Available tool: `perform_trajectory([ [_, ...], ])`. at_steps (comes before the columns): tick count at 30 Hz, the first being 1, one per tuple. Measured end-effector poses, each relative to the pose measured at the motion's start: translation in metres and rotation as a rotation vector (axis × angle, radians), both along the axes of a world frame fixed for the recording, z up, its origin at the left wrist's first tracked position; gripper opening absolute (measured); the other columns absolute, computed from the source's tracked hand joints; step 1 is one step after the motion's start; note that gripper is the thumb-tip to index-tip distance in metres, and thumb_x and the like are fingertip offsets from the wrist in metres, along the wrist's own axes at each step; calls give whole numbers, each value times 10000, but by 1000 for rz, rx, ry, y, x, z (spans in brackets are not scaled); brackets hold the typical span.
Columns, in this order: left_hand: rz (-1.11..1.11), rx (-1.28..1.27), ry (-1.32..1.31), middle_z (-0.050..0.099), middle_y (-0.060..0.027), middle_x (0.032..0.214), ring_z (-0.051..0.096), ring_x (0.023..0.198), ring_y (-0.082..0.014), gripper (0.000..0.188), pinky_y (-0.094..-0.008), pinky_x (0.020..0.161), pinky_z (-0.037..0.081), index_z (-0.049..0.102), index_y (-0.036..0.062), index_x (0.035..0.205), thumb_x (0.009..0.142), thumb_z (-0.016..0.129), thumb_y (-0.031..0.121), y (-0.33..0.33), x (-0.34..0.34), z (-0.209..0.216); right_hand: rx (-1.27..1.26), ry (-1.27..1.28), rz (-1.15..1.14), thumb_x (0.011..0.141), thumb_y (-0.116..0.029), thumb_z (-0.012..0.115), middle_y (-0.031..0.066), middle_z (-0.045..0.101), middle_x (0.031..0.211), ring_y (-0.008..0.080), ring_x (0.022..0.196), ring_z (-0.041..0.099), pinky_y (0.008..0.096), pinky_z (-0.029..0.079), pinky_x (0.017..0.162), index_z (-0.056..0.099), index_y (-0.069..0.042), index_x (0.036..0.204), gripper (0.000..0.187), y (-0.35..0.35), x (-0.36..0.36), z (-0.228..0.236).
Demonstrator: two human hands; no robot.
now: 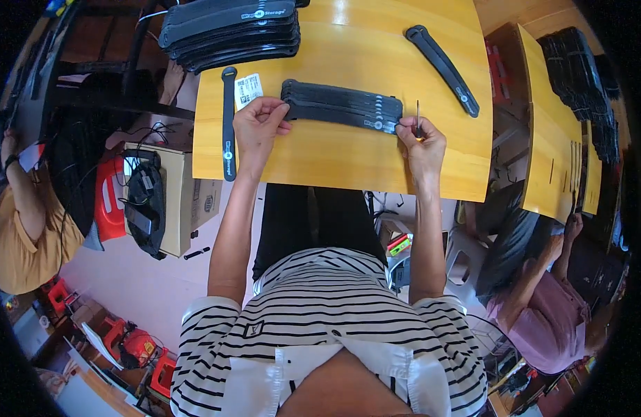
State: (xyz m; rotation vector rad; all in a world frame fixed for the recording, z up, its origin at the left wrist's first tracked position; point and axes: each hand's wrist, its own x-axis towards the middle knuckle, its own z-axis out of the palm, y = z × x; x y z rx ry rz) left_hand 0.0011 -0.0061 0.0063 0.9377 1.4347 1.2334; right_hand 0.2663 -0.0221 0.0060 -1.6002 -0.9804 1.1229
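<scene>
A fanned row of black hook-and-loop straps (pixel 338 99) lies on the yellow wooden table (pixel 334 163) in front of me. My left hand (pixel 260 132) pinches the left end of the nearest strap between thumb and fingers. At its right end, my right hand (pixel 424 147) is closed, thumb and forefinger on the strap's tip. A slim pointed tool (pixel 418 115) with a dark handle sticks up from the right hand's fingers; its exact kind is unclear. Beside my left hand lie a single strap (pixel 228 125) and a white printed label (pixel 248 88).
A tall stack of black straps (pixel 230 35) occupies the table's far left. Another single strap (pixel 443 69) lies at the far right. People sit at both sides, one in a pink top (pixel 546 320) at a neighbouring table (pixel 543 160). A cardboard box (pixel 185 201) stands left below.
</scene>
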Motion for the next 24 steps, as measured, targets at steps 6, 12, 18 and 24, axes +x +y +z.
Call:
perform_trajectory([
  [6, -4, -23, 45, 605, -49, 711, 581, 554, -97, 91, -189, 481, 461, 603, -13, 875, 808, 626, 43, 0, 3, 4, 66, -135, -11, 742, -7, 658, -9, 556, 665, 61, 594, 469, 192, 395, 557, 615, -6, 787, 63, 2, 0, -4],
  [12, 5, -37, 32, 597, -50, 701, 581, 551, -97, 99, -191, 478, 463, 593, -15, 877, 798, 632, 30, 0, 5, 2, 50, -135, -9, 741, -8, 658, -10, 550, 656, 62, 597, 469, 197, 398, 555, 612, -9, 777, 58, 0, 1, -6],
  [18, 44, 3, 44, 601, -60, 658, 586, 504, -102, 64, -189, 446, 474, 594, -21, 831, 785, 629, 6, 0, 4, -2, 50, -125, -34, 735, 0, 657, -15, 540, 631, 57, 578, 460, 199, 387, 527, 610, -12, 764, 57, 1, -7, 0],
  [24, 37, -13, 119, 595, -48, 683, 576, 527, -100, 68, -193, 456, 462, 588, -14, 852, 804, 622, 22, 1, 7, 0, 61, -200, -45, 721, -5, 667, -9, 538, 607, 55, 554, 457, 205, 385, 517, 610, -8, 745, 62, 2, -4, -4],
])
